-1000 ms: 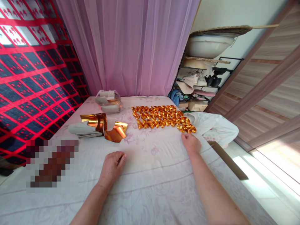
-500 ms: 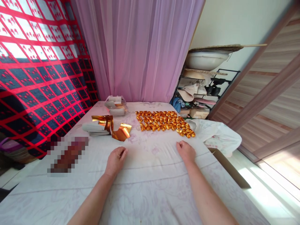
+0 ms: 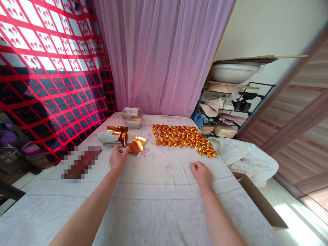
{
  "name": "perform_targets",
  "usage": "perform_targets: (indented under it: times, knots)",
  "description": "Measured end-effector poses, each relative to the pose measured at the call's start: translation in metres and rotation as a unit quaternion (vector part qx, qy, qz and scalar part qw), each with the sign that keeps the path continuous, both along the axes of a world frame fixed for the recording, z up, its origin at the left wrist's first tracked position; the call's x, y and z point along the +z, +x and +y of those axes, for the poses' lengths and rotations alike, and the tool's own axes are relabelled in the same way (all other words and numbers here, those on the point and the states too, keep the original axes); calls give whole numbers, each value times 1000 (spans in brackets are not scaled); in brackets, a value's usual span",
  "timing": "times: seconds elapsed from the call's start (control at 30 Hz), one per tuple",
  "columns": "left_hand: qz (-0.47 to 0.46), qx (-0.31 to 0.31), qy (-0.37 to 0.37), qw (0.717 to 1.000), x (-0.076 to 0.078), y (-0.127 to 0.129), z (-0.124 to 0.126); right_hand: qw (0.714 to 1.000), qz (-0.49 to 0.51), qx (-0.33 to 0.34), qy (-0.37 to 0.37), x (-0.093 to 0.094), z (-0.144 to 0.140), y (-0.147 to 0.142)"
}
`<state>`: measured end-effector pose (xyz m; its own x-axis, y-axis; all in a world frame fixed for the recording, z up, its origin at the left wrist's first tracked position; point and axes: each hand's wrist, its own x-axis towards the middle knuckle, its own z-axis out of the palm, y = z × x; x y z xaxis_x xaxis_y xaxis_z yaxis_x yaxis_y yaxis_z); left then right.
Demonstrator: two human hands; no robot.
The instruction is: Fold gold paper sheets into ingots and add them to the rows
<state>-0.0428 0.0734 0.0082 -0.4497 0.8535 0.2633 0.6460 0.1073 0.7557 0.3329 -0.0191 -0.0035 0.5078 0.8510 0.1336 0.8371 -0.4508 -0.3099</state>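
My left hand reaches forward over the pale cloth-covered table, fingers apart, its tips just short of the curled gold foil sheets and the stack of silvery sheets. My right hand rests on the cloth with fingers curled loosely, holding nothing, a little in front of the rows of folded gold foil pieces.
A clear plastic bag of paper packs sits at the table's far edge by the pink curtain. A white plastic bag lies at the right edge, with a cardboard box beside it. A blurred brown object lies at left. A cluttered rack stands behind.
My left hand has moved forward and left toward the curled gold foil. My right hand has drawn back from the folded gold pieces. The view has shifted left.
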Motion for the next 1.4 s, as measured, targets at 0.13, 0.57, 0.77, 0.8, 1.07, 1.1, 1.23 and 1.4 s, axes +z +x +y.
perform_targets:
  times: [0.13, 0.57, 0.77, 0.8, 1.07, 1.1, 1.23, 1.4]
  knots:
    - [24, 18, 1, 1000, 2, -6, 9, 1000, 22, 2, 11, -1, 0, 3]
    - [174, -208, 218, 938, 11, 69, -33, 986, 97, 44, 131, -23, 2, 4]
    - [241, -383, 234, 860, 3, 84, -87, 947, 134, 152, 249, -27, 1, -9]
    - [264, -410, 234, 841, 2, 80, -92, 946, 134, 162, 249, -26, 0, -11]
    - [312, -490, 138, 802, -6, 58, -98, 941, 193, 187, 205, -25, 0, -24]
    - [310, -497, 136, 799, -7, 57, -99, 938, 218, 189, 192, -24, 2, -29]
    - [288, -532, 133, 785, -11, 56, -101, 925, 287, 225, 104, -17, 20, -57]
    - [277, -564, 109, 770, -13, 48, -95, 928, 288, 232, 40, -10, 53, -89]
